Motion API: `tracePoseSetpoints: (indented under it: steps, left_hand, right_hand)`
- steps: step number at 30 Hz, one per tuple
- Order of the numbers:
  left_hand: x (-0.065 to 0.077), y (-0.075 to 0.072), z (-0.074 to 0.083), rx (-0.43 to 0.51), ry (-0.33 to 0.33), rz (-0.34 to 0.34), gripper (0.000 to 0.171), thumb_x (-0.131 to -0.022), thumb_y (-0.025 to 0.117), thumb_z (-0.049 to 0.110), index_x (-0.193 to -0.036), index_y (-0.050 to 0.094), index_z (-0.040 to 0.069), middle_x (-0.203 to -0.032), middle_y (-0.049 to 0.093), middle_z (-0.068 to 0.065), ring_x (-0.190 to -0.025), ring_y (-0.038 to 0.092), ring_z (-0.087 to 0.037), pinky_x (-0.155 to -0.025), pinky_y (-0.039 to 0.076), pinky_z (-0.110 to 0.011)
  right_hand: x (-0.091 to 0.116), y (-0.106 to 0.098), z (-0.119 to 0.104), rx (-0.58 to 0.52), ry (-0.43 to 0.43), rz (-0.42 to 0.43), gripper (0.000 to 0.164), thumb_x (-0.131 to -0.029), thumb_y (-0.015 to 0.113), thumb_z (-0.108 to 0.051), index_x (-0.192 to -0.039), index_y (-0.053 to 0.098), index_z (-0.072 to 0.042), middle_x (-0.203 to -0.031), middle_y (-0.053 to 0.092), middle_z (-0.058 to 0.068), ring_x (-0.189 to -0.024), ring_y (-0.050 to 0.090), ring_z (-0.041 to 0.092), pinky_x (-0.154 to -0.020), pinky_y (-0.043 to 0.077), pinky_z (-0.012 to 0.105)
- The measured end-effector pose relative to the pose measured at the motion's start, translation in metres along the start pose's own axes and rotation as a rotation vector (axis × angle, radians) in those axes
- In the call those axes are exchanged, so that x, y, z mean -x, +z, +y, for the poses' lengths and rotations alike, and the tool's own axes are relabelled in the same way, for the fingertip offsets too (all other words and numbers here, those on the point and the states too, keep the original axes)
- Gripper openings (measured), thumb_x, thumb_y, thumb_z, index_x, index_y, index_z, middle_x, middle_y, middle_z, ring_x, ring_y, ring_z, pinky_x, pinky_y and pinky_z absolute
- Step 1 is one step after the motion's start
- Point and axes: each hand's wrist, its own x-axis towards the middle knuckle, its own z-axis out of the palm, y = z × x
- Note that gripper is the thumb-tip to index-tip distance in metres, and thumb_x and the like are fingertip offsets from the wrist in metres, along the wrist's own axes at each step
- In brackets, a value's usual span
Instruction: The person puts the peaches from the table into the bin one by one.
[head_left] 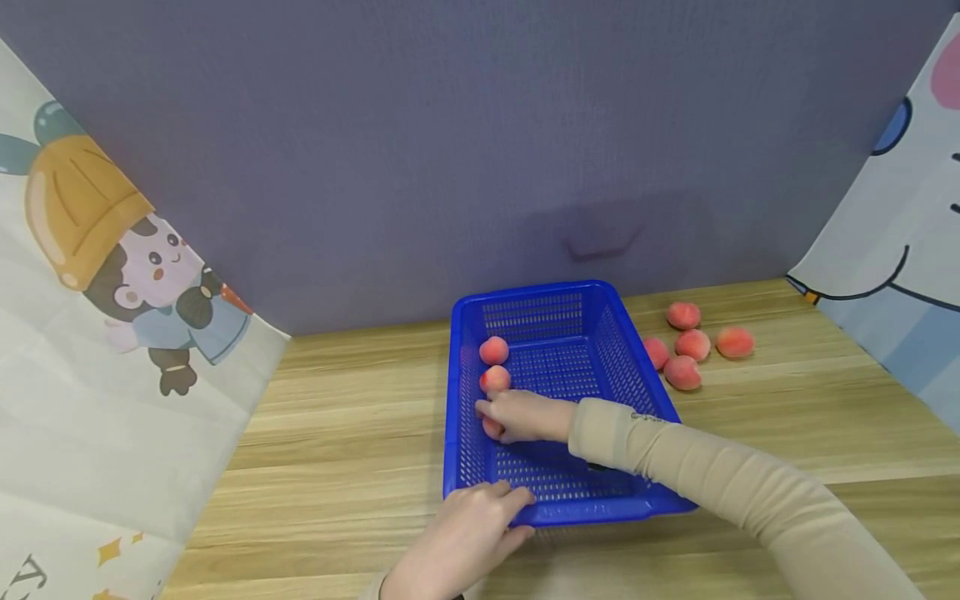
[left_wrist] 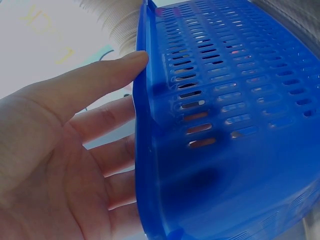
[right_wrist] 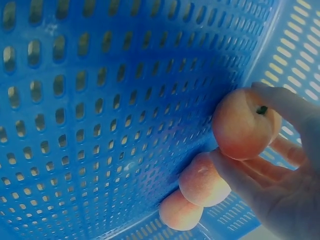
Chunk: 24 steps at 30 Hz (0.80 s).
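A blue perforated plastic basket (head_left: 562,510) stands on the wooden table. My left hand (head_left: 472,529) grips its near rim at the left corner, thumb on the outer side and fingers over the edge, as the left wrist view (left_wrist: 75,150) shows from below. Inside the basket, my right hand (head_left: 525,415) holds a peach (right_wrist: 245,122) between thumb and fingers, close to the left wall. Two more peaches, one in the middle (head_left: 495,380) and one farther back (head_left: 493,350), lie in a row beyond it along that wall.
Several peaches (head_left: 692,344) lie on the table (head_left: 345,433) to the right of the basket. A grey-purple panel (head_left: 450,167) rises behind it. Printed cartoon sheets stand at the left (head_left: 97,375) and right (head_left: 900,275).
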Motion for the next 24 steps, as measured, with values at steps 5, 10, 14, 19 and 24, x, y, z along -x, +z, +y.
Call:
tracePoseSetpoints:
  steps: [5, 10, 14, 19, 24]
  left_hand:
    - [0.0, 0.0, 0.0, -0.001, 0.004, 0.004, 0.016, -0.077, 0.065, 0.029, -0.085, 0.06, 0.016, -0.071, 0.055, 0.007, -0.06, 0.053, -0.003, -0.048, 0.038, -0.018]
    - [0.0, 0.0, 0.001, -0.006, 0.006, 0.013, 0.016, -0.076, 0.066, 0.029, -0.084, 0.06, 0.016, -0.07, 0.055, 0.006, -0.06, 0.053, -0.004, -0.048, 0.038, -0.018]
    - [0.0, 0.0, 0.001, -0.012, 0.006, 0.021, 0.016, -0.076, 0.066, 0.029, -0.084, 0.06, 0.016, -0.07, 0.055, 0.006, -0.06, 0.053, -0.004, -0.048, 0.038, -0.018]
    - [0.0, 0.0, 0.001, -0.014, 0.004, 0.023, 0.016, -0.076, 0.066, 0.029, -0.084, 0.06, 0.017, -0.07, 0.056, 0.007, -0.06, 0.054, -0.004, -0.048, 0.038, -0.018]
    - [0.0, 0.001, 0.001, -0.017, 0.004, 0.026, 0.017, -0.076, 0.066, 0.03, -0.085, 0.061, 0.017, -0.071, 0.056, 0.007, -0.061, 0.054, -0.004, -0.048, 0.038, -0.018]
  right_hand:
    - [0.001, -0.003, 0.0, -0.012, -0.005, -0.004, 0.035, -0.066, 0.07, -0.014, -0.096, 0.054, -0.004, -0.073, 0.049, 0.002, -0.057, 0.052, 0.013, -0.052, 0.044, 0.022]
    - [0.001, -0.01, -0.002, -0.033, 0.013, -0.018, 0.038, -0.067, 0.07, -0.016, -0.099, 0.054, -0.003, -0.066, 0.052, 0.001, -0.056, 0.053, 0.013, -0.053, 0.045, 0.024]
    - [0.001, -0.017, -0.003, -0.039, 0.026, -0.037, 0.039, -0.069, 0.068, -0.016, -0.102, 0.055, -0.001, -0.069, 0.055, 0.004, -0.058, 0.054, 0.014, -0.055, 0.046, 0.025]
    - [0.002, -0.031, -0.005, -0.086, 0.089, -0.105, 0.04, -0.073, 0.067, -0.016, -0.11, 0.055, -0.003, -0.091, 0.063, 0.006, -0.076, 0.061, 0.018, -0.07, 0.048, 0.029]
    - [0.004, -0.048, -0.005, -0.128, 0.127, -0.13, 0.041, -0.073, 0.068, -0.015, -0.111, 0.056, -0.005, -0.105, 0.058, 0.008, -0.093, 0.057, 0.021, -0.082, 0.044, 0.034]
